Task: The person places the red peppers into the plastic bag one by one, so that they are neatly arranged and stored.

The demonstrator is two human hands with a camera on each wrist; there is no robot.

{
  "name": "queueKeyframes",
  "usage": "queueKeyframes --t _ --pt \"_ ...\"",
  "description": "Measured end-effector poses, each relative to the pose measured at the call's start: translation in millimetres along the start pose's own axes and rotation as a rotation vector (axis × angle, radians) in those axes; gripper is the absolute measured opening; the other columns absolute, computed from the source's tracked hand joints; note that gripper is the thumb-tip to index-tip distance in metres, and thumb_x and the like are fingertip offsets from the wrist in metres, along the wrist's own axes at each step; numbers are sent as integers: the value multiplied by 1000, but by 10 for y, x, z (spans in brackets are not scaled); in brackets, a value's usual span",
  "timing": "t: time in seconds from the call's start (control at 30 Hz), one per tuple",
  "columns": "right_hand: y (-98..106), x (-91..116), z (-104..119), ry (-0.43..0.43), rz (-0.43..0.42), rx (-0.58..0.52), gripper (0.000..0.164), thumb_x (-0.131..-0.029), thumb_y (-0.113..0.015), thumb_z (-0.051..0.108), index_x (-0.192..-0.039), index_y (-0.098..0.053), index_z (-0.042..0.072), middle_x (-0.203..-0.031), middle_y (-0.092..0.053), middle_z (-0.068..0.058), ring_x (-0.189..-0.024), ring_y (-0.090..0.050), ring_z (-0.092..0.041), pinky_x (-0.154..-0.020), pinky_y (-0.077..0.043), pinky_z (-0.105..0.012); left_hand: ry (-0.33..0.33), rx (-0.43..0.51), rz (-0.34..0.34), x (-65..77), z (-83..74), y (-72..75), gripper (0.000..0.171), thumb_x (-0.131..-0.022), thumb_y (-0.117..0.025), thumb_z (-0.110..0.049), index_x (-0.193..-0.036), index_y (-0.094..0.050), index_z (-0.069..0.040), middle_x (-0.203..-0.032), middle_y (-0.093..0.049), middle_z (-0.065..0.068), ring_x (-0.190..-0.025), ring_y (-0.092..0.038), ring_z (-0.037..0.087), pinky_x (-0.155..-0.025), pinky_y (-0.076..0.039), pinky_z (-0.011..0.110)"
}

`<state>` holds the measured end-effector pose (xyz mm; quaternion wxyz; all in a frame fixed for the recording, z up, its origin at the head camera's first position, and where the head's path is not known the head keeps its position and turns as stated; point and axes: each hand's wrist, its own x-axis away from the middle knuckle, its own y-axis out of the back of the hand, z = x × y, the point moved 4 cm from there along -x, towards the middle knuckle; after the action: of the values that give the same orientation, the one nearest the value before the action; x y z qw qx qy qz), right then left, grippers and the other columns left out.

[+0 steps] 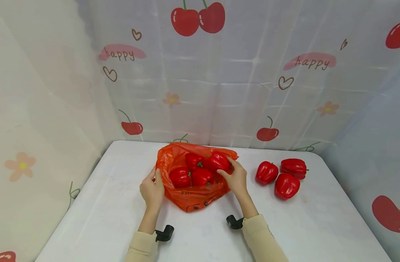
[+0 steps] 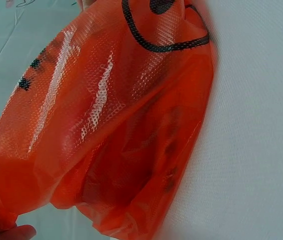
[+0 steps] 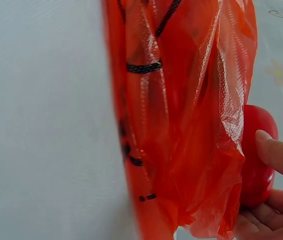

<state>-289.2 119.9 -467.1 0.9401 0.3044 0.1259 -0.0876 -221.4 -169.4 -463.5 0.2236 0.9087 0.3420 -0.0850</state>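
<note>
Orange plastic, thin and likely limp, forms the bag (image 1: 184,198); the left hand (image 1: 153,191) pinches its left edge. At its right rim, the right hand (image 1: 236,178) grips a pepper (image 1: 218,160), probably light, firm and slippery, best held around its middle.

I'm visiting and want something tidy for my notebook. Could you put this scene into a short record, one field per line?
Left hand: grips the left edge of the orange bag
Right hand: holds a red pepper at the bag's open mouth
Bagged peppers: three visible, besides the held one
Loose peppers: three, also red, grouped on the white table to the right of the bag
Backdrop: pale, printed with cherries and hearts
</note>
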Motion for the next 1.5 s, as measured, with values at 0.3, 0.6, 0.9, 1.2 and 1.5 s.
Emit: queueKeyframes --t 0.3,0.6,0.9,1.2,1.5 --pt "-82 50 -41 16 26 79 63 -78 -82 16 -133 -57 -3 -125 -63 -24 -116 -59 -40 -102 -46 -53 -3 -3 1 8 7 -22 33 -99 -56 -18 -126 -64 -1 -122 -65 20 -106 -66 40 -84 -55 50" --pt "-186 77 -71 -20 125 157 64 -81 -79 17 -137 -53 -2 -132 -60 -22 -121 -56 -39 -102 -47 -52 -6 3 11 16 -9 -21 33 -99 -55 -18 -126 -64 -1 -124 -64 20 -109 -65 40 -86 -55 50" --pt "-150 87 -62 -7 110 131 66 -80 -80 16 -138 -53 -2 -134 -59 -23 -124 -55 -40 -105 -45 -51 -10 6 3 13 -11 -16 33 -99 -55 -18 -127 -64 -1 -124 -65 19 -108 -65 40 -86 -55 51" --pt "-85 87 -75 0 81 100 67 -78 -82 16 -137 -54 -1 -135 -58 -22 -128 -53 -38 -108 -41 -50 -28 4 -10 22 -7 -5 33 -98 -56 -17 -125 -65 -1 -122 -65 20 -104 -66 41 -82 -54 51" --pt "85 131 -16 30 32 65 66 -79 -81 17 -137 -55 0 -131 -61 -21 -121 -58 -38 -101 -48 -51 -16 16 11 10 -8 -8 34 -99 -55 -19 -127 -63 -1 -125 -63 20 -113 -63 39 -87 -55 51"
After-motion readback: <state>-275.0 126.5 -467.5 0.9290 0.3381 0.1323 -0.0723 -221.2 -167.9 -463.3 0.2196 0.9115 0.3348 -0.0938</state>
